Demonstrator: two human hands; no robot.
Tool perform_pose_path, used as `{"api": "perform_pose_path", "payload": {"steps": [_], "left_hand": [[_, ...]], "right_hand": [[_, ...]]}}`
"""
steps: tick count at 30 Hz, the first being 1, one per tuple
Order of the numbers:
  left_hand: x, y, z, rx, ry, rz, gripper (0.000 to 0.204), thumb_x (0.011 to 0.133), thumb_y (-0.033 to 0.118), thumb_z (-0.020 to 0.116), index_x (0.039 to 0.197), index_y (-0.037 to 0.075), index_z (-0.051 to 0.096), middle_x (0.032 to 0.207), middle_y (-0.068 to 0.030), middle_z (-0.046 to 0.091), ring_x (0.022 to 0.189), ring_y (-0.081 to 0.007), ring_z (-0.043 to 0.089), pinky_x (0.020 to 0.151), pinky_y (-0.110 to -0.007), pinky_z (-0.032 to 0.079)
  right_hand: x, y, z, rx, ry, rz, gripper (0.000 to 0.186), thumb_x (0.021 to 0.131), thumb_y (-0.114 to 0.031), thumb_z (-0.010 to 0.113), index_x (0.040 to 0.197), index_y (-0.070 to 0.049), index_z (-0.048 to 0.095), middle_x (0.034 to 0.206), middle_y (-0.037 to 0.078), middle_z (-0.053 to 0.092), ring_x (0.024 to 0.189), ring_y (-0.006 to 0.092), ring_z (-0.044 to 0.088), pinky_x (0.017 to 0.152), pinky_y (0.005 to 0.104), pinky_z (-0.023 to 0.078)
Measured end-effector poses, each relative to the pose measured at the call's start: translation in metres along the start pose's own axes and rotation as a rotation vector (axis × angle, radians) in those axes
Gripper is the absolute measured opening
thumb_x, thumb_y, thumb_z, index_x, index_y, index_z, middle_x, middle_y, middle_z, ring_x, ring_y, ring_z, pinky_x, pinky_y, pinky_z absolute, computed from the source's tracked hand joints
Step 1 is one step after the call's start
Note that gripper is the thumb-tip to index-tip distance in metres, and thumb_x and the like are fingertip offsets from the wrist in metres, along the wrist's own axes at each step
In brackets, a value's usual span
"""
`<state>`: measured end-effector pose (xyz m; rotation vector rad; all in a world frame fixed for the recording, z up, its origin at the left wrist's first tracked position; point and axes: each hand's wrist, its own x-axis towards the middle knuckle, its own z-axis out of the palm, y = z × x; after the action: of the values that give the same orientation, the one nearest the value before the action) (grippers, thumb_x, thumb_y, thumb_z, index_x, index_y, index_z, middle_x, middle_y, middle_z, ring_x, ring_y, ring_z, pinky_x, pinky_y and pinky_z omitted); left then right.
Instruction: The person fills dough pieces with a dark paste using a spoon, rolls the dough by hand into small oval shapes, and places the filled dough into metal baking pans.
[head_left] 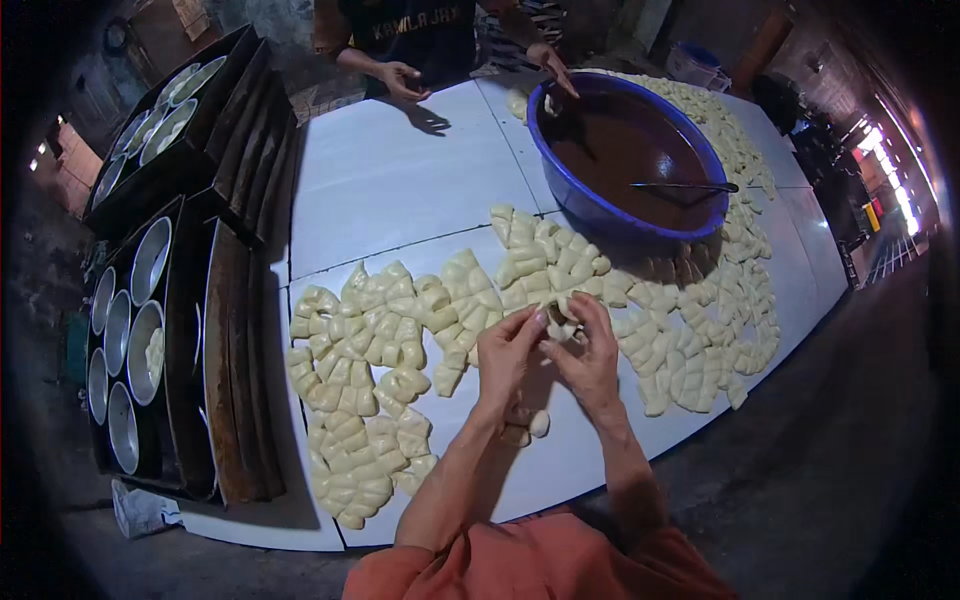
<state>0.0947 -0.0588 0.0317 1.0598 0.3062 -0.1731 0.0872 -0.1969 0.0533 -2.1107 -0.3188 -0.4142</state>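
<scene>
Above the near part of the white table [560, 480], my left hand [505, 362] and my right hand [588, 362] meet, fingers closed on a small piece of dough [563, 328]. A darker patch shows at the piece, but what it is I cannot make out. Below my wrists lie a few loose dough pieces [540, 424], partly hidden by my left forearm. Many pale, glossy dough pieces [352, 345] lie packed side by side left of my hands. More dough pieces [690, 365] spread out to the right.
Beyond my hands stands a blue basin [575, 205] of brown paste with a dark-handled utensil [690, 186] in it. Across the table, a co-worker's hands [402, 80] are held over the surface and the basin's rim. Black trays [180, 350] with round metal tins [145, 352] stand stacked at left.
</scene>
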Motion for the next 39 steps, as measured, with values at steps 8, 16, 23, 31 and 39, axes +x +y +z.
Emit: {"api": "perform_pose_path", "payload": {"steps": [8, 16, 23, 31, 39], "left_hand": [[-0.008, 0.021, -0.006, 0.075, -0.109, 0.137, 0.036, 0.090, 0.022, 0.074, 0.116, -0.003, 0.067, 0.096, -0.0069, 0.071, 0.082, -0.0100, 0.065, 0.070, -0.026, 0.053], [-0.008, 0.056, -0.022, 0.223, -0.251, -0.152, 0.038, 0.087, 0.033, 0.076, 0.110, 0.004, 0.070, 0.095, -0.0053, 0.070, 0.081, -0.0105, 0.066, 0.067, -0.025, 0.053], [-0.027, 0.050, -0.026, 0.194, -0.390, -0.010, 0.029, 0.094, 0.019, 0.067, 0.117, 0.002, 0.067, 0.106, -0.0081, 0.069, 0.093, -0.0154, 0.067, 0.073, -0.030, 0.059], [-0.038, 0.036, -0.031, 0.398, -0.437, 0.072, 0.027, 0.095, 0.020, 0.067, 0.112, 0.000, 0.068, 0.101, -0.0041, 0.069, 0.087, -0.0091, 0.062, 0.071, -0.026, 0.055], [-0.047, 0.024, -0.040, 0.712, -0.303, -0.057, 0.039, 0.098, 0.035, 0.059, 0.102, -0.001, 0.071, 0.075, -0.0020, 0.068, 0.066, -0.0099, 0.061, 0.059, -0.029, 0.048]], "right_hand": [[-0.002, -0.004, 0.009, 0.302, -0.077, 0.364, 0.013, 0.088, -0.006, 0.066, 0.099, 0.000, 0.069, 0.097, 0.008, 0.066, 0.081, 0.0148, 0.060, 0.073, 0.0287, 0.049], [-0.010, -0.021, -0.010, 0.374, -0.235, 0.100, 0.032, 0.088, -0.009, 0.072, 0.118, -0.003, 0.068, 0.110, 0.009, 0.065, 0.094, 0.0158, 0.062, 0.082, 0.0286, 0.050], [-0.016, -0.022, 0.021, 0.486, 0.176, -0.034, 0.017, 0.086, -0.009, 0.075, 0.098, -0.004, 0.065, 0.106, 0.008, 0.060, 0.091, 0.0165, 0.058, 0.079, 0.0299, 0.049], [-0.024, -0.003, 0.017, 0.080, 0.186, -0.102, 0.016, 0.085, -0.010, 0.075, 0.088, -0.002, 0.061, 0.079, 0.008, 0.063, 0.064, 0.0239, 0.061, 0.057, 0.0329, 0.047], [-0.062, -0.020, -0.014, 0.118, -0.177, 0.045, 0.017, 0.089, -0.008, 0.068, 0.103, 0.001, 0.066, 0.095, 0.014, 0.068, 0.087, 0.0252, 0.068, 0.075, 0.0326, 0.053]]}}
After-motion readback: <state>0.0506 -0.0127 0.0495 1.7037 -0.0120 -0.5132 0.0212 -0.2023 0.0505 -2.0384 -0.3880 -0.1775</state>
